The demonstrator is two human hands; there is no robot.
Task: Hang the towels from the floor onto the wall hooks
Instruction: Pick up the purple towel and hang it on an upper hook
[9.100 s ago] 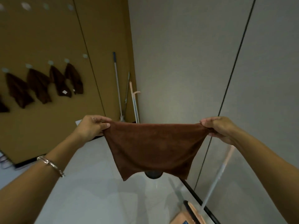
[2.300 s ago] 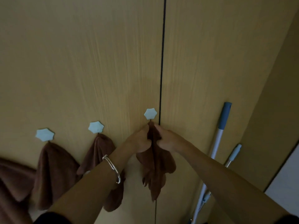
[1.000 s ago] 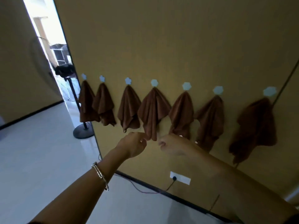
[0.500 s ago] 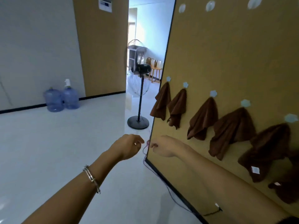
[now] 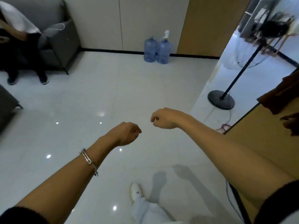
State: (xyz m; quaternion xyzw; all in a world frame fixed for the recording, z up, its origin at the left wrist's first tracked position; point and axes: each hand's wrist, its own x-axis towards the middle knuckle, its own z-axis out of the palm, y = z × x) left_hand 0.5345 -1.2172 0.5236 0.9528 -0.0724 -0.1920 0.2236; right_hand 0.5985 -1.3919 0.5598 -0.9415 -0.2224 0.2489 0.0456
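Note:
My left hand (image 5: 127,133) and my right hand (image 5: 163,118) hang in front of me over the white tiled floor (image 5: 97,97), both loosely curled with nothing in them. A bracelet sits on my left wrist. At the right edge, brown towels (image 5: 281,96) hang on the tan wooden wall (image 5: 252,143); only parts of two show, and the hooks are out of view. No towel is visible on the floor in this view.
A standing fan's black base (image 5: 220,99) stands right of my hands, with a purple cord (image 5: 224,126) beside the wall. Two blue water bottles (image 5: 157,49) stand at the far wall. A person sits on a grey sofa (image 5: 61,41) at the far left. My white shoe (image 5: 135,191) is below.
I have turned away from the wall with the hung towels toward the open room. Both hands stay curled and hold nothing; the last towel was left on its hook.

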